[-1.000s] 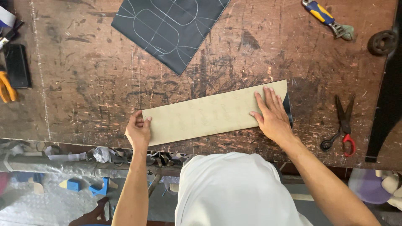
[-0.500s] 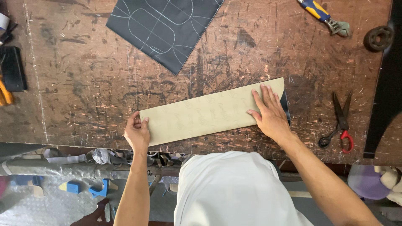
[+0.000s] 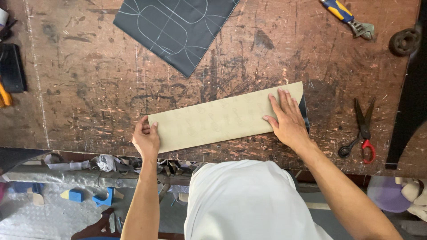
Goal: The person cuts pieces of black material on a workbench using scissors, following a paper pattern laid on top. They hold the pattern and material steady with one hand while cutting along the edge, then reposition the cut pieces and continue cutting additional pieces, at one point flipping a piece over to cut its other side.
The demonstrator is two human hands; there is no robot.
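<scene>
While both hands' fingers [image 3: 284, 100] flat, open on beige strip [image 3: 222, 119]; scissors [image 3: 361, 129] right, dark sheet [image 3: 178, 26] beyond

Strip [image 3: 222, 121] lies on the surface [image 3: 89, 98].
Sheet [image 3: 178, 29] behind the strip, scissors [image 3: 362, 129] right of it, wrench [image 3: 347, 17] far right behind.
</scene>
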